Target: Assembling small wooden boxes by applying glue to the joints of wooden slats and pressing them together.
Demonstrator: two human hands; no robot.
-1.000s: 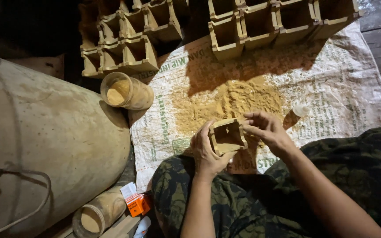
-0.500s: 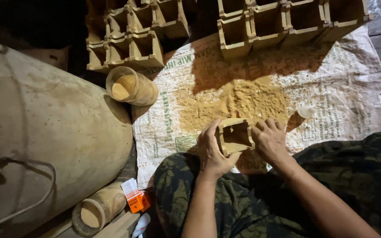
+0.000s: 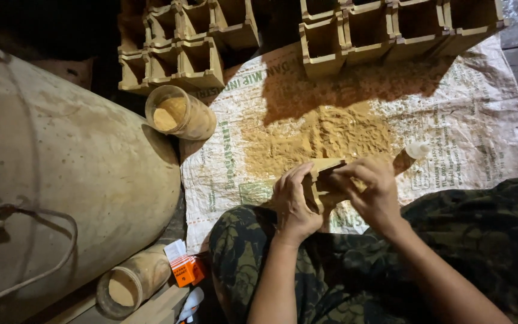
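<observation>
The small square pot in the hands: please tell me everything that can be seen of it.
The small square pot is tan and looks like pressed fibre or cardboard, dusted with sawdust-like powder. It has straight walls and a thicker rim around a dark, open mouth. It is tilted on its side, mouth toward the right hand, whose fingers cover the opening. The left hand grips its other side. It is held above the printed woven sack, near the powder heap.

A white woven sack (image 3: 451,120) with green and dark print lies flat on the floor under the sawdust and the rows of boxes, reaching to the person's knees. Down at the lower left, beside the camouflage trouser leg, lies a small orange carton (image 3: 186,270) with a white paper flap at its top.
</observation>
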